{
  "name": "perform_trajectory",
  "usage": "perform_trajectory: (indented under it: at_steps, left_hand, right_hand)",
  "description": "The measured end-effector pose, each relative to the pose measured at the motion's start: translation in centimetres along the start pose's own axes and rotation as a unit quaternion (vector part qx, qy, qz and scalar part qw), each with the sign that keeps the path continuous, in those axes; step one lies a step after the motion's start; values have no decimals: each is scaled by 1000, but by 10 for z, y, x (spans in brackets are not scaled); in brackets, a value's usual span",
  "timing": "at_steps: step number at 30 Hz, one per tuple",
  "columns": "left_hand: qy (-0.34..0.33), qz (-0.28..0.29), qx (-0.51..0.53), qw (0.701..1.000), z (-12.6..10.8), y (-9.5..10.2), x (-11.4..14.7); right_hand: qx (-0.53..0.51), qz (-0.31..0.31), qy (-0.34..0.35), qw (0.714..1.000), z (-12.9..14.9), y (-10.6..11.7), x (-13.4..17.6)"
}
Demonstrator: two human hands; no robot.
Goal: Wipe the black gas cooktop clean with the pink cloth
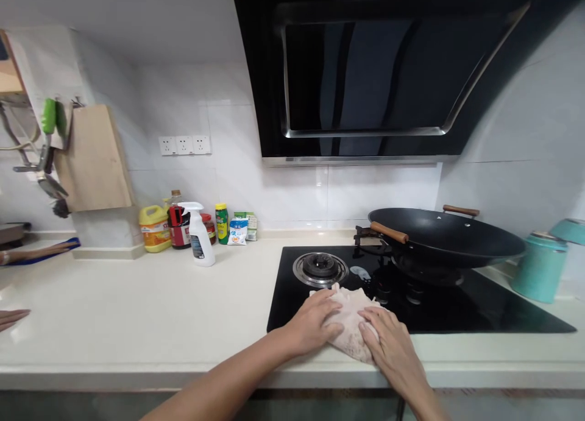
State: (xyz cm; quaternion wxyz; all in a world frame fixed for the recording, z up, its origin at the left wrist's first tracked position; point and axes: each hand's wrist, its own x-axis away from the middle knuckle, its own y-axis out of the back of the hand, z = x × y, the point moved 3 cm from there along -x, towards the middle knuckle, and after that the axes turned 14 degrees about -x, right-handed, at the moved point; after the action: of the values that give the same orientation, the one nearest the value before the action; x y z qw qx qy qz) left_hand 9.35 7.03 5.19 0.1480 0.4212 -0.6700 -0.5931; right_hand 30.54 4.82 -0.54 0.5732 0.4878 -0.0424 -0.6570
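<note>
A pale, stained cloth (351, 320) lies bunched over the front edge of the black glass cooktop (475, 308) and the counter before it. My left hand (317, 323) holds the cloth's left side, fingers curled onto it. On the opposite side my right hand (390, 342) grips it, thumb and fingers bent over the fabric. Just behind the cloth are the left burner (320, 267), a whitish wet patch (360, 273) and black control knobs (414, 293).
A black wok (457, 238) with wooden handles covers the right burner, beside a teal canister (539, 267). A white spray bottle (200, 238) stands before a yellow jug (154, 228) and several condiments. Another person's hand (13, 318) shows at far left. The range hood (365, 74) hangs overhead.
</note>
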Motion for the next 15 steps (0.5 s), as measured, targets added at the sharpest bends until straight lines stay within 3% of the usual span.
perform_trajectory:
  at_steps: [4, 7, 12, 15]
  left_hand:
    - [11, 65, -40, 997, -23, -21, -35]
    - [33, 70, -99, 992, -31, -29, -41]
    - [36, -10, -176, 984, -37, -34, -10]
    - [48, -56, -185, 980, -23, -29, 21]
  right_hand:
    - [-10, -25, 20, 999, -10, 0, 2]
    - [-42, -50, 18, 998, -18, 0, 3]
    - [-84, -68, 9, 994, -25, 0, 5]
    - [-98, -83, 20, 992, -28, 0, 5]
